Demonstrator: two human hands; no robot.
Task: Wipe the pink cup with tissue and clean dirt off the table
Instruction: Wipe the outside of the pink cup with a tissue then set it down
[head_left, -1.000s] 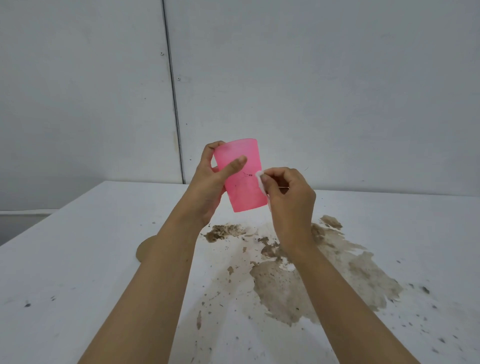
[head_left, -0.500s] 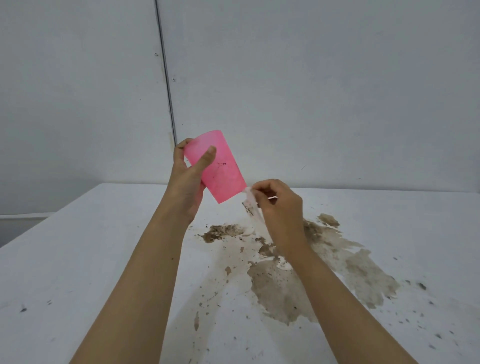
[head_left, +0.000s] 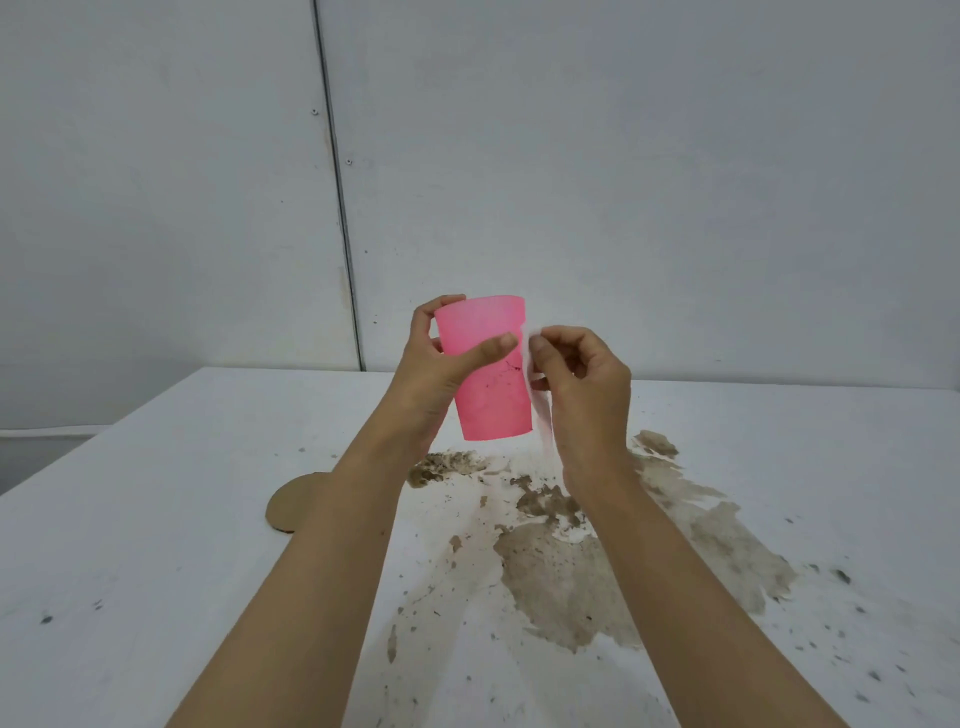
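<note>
wall (head_left: 623, 156): plain grey panels, vertical seam | table (head_left: 156, 519): white | light: even

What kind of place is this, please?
Probably a bare workroom or test setup, not a home: plain white panel walls, a white table with a muddy spill, nothing else.

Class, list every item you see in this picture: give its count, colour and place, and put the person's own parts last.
pink cup: one, pink with dark specks, held upright above the table
tissue: one, white, against the cup's right side
dirt stain: one large patch, brown, on the table under the hands
cardboard disc: one, tan, on the table, partly behind the left forearm
table: one, white, speckled
wall: white panels, behind
left hand: grip on the cup
right hand: pinching the tissue
</note>
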